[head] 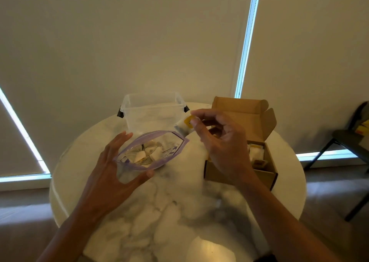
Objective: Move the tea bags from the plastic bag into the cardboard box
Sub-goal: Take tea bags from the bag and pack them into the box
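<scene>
Marble-patterned and round, the white worktop (175, 202) carries all the things we see. Our left hand (111, 168) is spread wide open, with the fingers on the far-left side and the thumb on the near side of the clear plastic zip bag with a purple rim (157, 162); the hand cups the bag's mouth and keeps it open, but we cannot tell how firmly it presses. Inside this bag lie several pale paper tea bags (147, 154) in a loose heap. Our right hand (223, 142) is raised above the worktop, between the plastic bag and the brown cardboard box with open flaps (267, 174). Its thumb and first fingers are pinched together on one white tea bag with a yellow tag (184, 127), which hangs in the air just above the right corner of the plastic bag; the other fingers are half curled. The cardboard box stands at the right side of the worktop, its lid tilted back, and it holds some white tea bags with yellow tags already, partly hidden behind the right wrist. Behind the plastic bag, at the far edge of the worktop, stands a transparent plastic container with dark handle clips (153, 112). A dark chair (343, 142) is at the right, beside the wall.
</scene>
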The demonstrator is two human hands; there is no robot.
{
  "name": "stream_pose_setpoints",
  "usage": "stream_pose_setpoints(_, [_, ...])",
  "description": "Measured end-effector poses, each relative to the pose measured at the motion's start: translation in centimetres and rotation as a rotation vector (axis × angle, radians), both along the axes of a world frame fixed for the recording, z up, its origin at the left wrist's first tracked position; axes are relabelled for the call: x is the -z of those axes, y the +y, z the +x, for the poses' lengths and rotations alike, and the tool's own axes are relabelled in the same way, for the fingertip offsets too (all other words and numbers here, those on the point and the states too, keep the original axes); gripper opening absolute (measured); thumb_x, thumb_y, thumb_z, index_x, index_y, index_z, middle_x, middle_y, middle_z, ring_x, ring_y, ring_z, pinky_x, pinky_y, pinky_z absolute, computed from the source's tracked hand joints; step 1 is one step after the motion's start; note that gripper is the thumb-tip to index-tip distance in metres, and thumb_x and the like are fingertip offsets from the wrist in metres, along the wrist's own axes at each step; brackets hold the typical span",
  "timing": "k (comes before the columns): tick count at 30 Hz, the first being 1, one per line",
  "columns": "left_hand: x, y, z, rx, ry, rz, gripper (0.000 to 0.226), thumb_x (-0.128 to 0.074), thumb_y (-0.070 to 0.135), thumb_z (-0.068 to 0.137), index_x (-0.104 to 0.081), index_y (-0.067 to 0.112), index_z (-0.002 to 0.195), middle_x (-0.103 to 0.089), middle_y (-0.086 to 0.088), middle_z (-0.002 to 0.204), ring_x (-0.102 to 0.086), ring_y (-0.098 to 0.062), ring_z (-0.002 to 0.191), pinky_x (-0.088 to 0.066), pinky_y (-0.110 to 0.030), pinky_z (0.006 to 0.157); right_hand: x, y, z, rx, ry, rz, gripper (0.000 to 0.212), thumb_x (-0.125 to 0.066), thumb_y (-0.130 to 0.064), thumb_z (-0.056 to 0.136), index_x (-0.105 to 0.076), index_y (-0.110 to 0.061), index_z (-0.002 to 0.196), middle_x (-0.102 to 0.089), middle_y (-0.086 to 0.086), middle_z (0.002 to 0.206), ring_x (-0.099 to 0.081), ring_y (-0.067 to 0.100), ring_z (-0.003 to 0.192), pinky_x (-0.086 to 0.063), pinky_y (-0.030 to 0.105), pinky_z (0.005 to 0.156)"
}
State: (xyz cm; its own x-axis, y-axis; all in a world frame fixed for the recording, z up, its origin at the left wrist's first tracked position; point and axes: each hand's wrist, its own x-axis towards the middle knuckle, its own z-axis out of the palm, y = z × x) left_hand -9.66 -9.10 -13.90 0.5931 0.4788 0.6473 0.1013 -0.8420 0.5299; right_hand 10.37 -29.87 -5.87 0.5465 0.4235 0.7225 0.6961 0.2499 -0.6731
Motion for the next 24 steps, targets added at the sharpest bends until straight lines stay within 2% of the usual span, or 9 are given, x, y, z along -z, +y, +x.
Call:
stream_pose_setpoints(2, [0.0, -0.3, 0.1, -0.044, 0.012, -0.005, 0.115, -0.086, 0.072, 0.068, -0.033, 0.041, 0.164, -0.032, 0.049, 0.152, -0.052, -0.009, 0.138, -0.054, -0.042, 0.093, -1.7, -2.2, 1.8, 0.09, -0.085, -0.059, 0.018, -0.073, -0.027, 0.099, -0.076, -0.024, 0.117, -0.075, -0.015, 0.107, -0.072, 0.011, 0.099, -0.061, 0.025, 0.078])
stream_pose_setpoints(4, [-0.1, -0.4, 0.1, -0.061, 0.017, 0.011, 0.116, -0.085, 0.075, 0.07, -0.032, 0.036, 0.166, -0.03, 0.051, 0.15, -0.057, -0.02, 0.137, -0.058, -0.051, 0.094, -3.0, -4.6, 4.1, 0.176, -0.076, -0.134, 0.015, -0.075, -0.027, 0.098, -0.077, -0.028, 0.113, -0.075, -0.019, 0.104, -0.073, 0.004, 0.094, -0.059, 0.017, 0.076])
stream_pose_setpoints(7, [-0.3, -0.4, 0.2, -0.057, 0.013, 0.029, 0.119, -0.073, 0.084, 0.068, -0.032, 0.029, 0.166, -0.03, 0.048, 0.152, -0.059, -0.028, 0.134, -0.059, -0.056, 0.095, -3.0, -6.9, 6.8, 0.231, -0.02, -0.333, 0.013, -0.076, -0.027, 0.096, -0.076, -0.034, 0.107, -0.073, -0.022, 0.099, -0.071, -0.004, 0.09, -0.058, 0.014, 0.071])
stream_pose_setpoints(9, [-0.2, -0.5, 0.2, -0.035, -0.001, 0.044, 0.118, -0.075, 0.083, 0.07, -0.034, 0.027, 0.166, -0.035, 0.038, 0.158, -0.06, -0.028, 0.133, -0.059, -0.054, 0.092, -2.0, -7.3, 7.7, 0.219, 0.0, -0.485, 0.012, -0.076, -0.028, 0.096, -0.076, -0.037, 0.105, -0.074, -0.019, 0.095, -0.071, -0.004, 0.087, -0.057, 0.016, 0.071])
stream_pose_setpoints(11, [0.1, -0.7, 0.2, -0.045, 0.0, 0.037, 0.109, -0.083, 0.068, 0.077, -0.035, 0.026, 0.166, -0.041, 0.022, 0.164, -0.06, -0.029, 0.136, -0.059, -0.054, 0.091, -1.2, -7.3, 8.1, 0.199, -0.019, -0.591, 0.013, -0.077, -0.029, 0.095, -0.075, -0.039, 0.103, -0.073, -0.017, 0.095, -0.07, -0.002, 0.087, -0.056, 0.019, 0.074])
stream_pose_setpoints(15, [0.0, -0.8, 0.4, -0.087, 0.031, -0.014, 0.113, -0.089, 0.056, 0.072, -0.034, 0.028, 0.166, -0.034, 0.043, 0.153, -0.063, -0.034, 0.133, -0.059, -0.054, 0.085, -1.0, -7.3, 7.6, 0.11, 0.004, -0.667, 0.012, -0.075, -0.031, 0.096, -0.075, -0.039, 0.106, -0.072, -0.017, 0.1, -0.069, 0.001, 0.091, -0.055, 0.018, 0.077])
stream_pose_setpoints(17, [0.2, -0.7, 0.4, -0.063, 0.022, 0.017, 0.112, -0.087, 0.067, 0.074, -0.031, 0.034, 0.166, -0.035, 0.042, 0.151, -0.062, -0.033, 0.132, -0.058, -0.054, 0.089, -0.9, -7.1, 7.5, 0.036, 0.027, -0.766, 0.013, -0.075, -0.033, 0.096, -0.075, -0.039, 0.108, -0.072, -0.017, 0.104, -0.068, 0.004, 0.095, -0.056, 0.02, 0.081])
stream_pose_setpoints(21, [0.4, -0.3, 0.2, -0.03, 0.091, -0.112, 0.115, -0.07, 0.09, 0.07, -0.022, 0.048, 0.166, -0.035, 0.021, 0.167, -0.041, -0.013, 0.153, -0.042, -0.046, 0.119, 0.5, -5.3, 8.6, 0.038, -0.066, -1.019, 0.018, -0.075, -0.026, 0.097, -0.078, -0.036, 0.111, -0.069, -0.017, 0.111, -0.065, 0.008, 0.102, -0.053, 0.018, 0.084])
stream_pose_setpoints(24, [-0.2, -1.0, 0.1, -0.01, 0.071, -0.136, 0.116, -0.073, 0.087, 0.071, -0.026, 0.043, 0.167, -0.038, 0.017, 0.168, -0.047, -0.02, 0.15, -0.047, -0.054, 0.116, 1.5, -4.6, 9.8, 0.148, -0.149, -1.036, 0.02, -0.073, -0.018, 0.097, -0.077, -0.034, 0.108, -0.068, -0.013, 0.113, -0.063, 0.009, 0.101, -0.054, 0.02, 0.084])
